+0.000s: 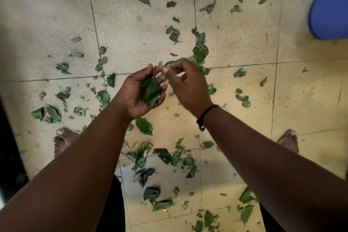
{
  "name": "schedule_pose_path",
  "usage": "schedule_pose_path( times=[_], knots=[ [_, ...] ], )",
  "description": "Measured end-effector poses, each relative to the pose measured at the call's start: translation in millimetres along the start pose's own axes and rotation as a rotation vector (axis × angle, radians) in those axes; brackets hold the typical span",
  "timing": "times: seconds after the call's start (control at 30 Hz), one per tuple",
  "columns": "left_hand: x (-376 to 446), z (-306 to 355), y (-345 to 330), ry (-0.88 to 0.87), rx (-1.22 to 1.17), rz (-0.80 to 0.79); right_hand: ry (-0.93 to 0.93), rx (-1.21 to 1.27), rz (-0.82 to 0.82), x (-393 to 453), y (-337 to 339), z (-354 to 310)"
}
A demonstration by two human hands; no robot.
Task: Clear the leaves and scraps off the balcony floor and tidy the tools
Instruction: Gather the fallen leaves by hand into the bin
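Note:
My left hand (138, 92) is cupped palm up above the floor, its fingers curled round a small bunch of green leaves (151, 91). My right hand (185, 84) hovers right beside it, blurred, fingers bent toward the left palm; whether it pinches a scrap I cannot tell. Several green leaves and torn scraps lie scattered over the beige floor tiles (131, 24), with thicker clusters near my feet (169, 158) and by the tile joint just beyond my hands (200, 51).
A blue round container (331, 13) stands at the top right edge. My bare feet rest on the tiles at left (64, 137) and right (289, 139). A dark edge runs down the far left side (7, 147).

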State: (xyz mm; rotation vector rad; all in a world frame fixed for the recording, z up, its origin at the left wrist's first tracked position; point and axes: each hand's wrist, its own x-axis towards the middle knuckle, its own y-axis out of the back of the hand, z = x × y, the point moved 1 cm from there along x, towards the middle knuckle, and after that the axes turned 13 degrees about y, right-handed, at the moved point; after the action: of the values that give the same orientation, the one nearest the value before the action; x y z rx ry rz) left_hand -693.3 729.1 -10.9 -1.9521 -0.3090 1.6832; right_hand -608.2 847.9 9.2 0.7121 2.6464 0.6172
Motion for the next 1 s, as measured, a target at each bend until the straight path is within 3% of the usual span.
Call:
schedule_pose_path(
  times=[0.07, 0.13, 0.27, 0.37, 0.43, 0.5, 0.6, 0.77, 0.83, 0.9, 1.0],
  knots=[
    [-4.9, 2.2, 11.3, 0.005, -0.05, -0.004, -0.051, -0.131, -0.052, 21.4, -2.9, 19.6],
    [-11.7, 3.6, 22.0, 0.016, -0.072, -0.003, -0.071, -0.358, -0.225, 45.1, -9.6, 39.1],
    [-26.0, 4.7, 39.7, 0.035, -0.077, 0.006, 0.114, -0.821, -0.585, 77.4, -29.5, 61.8],
    [-31.7, 5.0, 49.9, 0.022, -0.092, 0.016, 0.272, -1.006, -0.693, 81.2, -37.5, 69.0],
    [-33.2, 4.9, 54.6, 0.01, -0.101, 0.028, 0.254, -1.031, -0.7, 79.0, -38.3, 71.7],
    [-31.6, 4.4, 57.2, 0.001, -0.107, 0.035, 0.11, -0.922, -0.658, 74.4, -34.9, 72.2],
    [-26.3, 1.4, 53.8, -0.025, -0.122, 0.067, -0.194, -0.486, -0.426, 58.2, -19.9, 68.3],
    [-12.4, -6.0, 40.5, -0.082, -0.122, 0.118, -0.447, 0.169, -0.129, 14.9, 4.2, 21.1],
    [-6.6, -9.3, 32.7, -0.084, -0.107, 0.087, -0.551, 0.444, -0.127, -0.9, 7.5, 1.7],
    [-0.8, -13.0, 20.8, -0.082, -0.127, 0.021, -0.574, 0.496, -0.201, -14.2, 4.2, -9.4],
    [7.3, -17.9, 0.3, -0.064, -0.136, -0.042, -0.5, 0.367, -0.192, -22.0, -5.0, -10.5]
  ],
)
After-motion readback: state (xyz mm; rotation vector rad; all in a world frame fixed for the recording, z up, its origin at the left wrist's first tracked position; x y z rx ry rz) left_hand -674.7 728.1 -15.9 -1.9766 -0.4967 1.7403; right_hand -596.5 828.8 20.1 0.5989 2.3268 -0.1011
